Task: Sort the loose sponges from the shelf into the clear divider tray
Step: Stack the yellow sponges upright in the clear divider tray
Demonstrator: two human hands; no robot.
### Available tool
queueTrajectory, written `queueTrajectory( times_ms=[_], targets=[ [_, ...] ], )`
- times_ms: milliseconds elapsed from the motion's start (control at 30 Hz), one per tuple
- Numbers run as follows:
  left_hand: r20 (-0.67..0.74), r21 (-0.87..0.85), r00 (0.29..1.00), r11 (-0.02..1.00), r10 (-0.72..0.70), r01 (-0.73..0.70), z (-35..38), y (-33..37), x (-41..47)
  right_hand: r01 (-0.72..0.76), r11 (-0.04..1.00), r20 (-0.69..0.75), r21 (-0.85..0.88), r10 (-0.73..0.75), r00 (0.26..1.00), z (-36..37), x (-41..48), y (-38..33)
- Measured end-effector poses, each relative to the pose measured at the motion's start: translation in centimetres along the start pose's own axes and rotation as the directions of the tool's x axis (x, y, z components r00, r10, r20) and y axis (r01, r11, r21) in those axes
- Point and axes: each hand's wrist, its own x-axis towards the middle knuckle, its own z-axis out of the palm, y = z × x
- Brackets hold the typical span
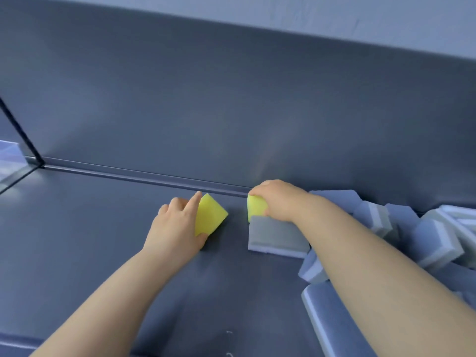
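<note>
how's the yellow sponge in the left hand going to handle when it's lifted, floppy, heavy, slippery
The square yellow foam sponge probably weighs little: the left hand holds it between just a finger and thumb. It keeps straight edges in that pinch, so it is likely springy rather than floppy. Its flat faces suggest it won't roll.

I logged a pale wall (pixel 322 14) above the dark back panel (pixel 231 104). A black-edged partition (pixel 21 132) stood at far left.

Fingers of your left hand (pixel 175 228) hold a sponge (pixel 211 215) on the shelf (pixel 90 240); just right, fingers of your right hand (pixel 278 199) hold a second sponge (pixel 255 207), a flat sponge (pixel 275 235) before them, the heap (pixel 425 233) farther right.
</note>
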Motion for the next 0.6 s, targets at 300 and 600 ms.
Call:
queueTrajectory(
  times_ms=[300,600],
  targets=[
    [-0.162,-0.031,0.986,0.999,0.035,-0.041,1.0,1.5,-0.7,0.076,0.994,0.003,-0.072,-0.076,0.997,0.1,-0.3,-1.2],
    [-0.284,-0.135,0.958,0.988,0.03,-0.071,-0.4,2.8,-1.8,0.039,0.992,-0.392,0.116,0.01,0.92,-0.9,-4.4,-0.6]
  ],
)
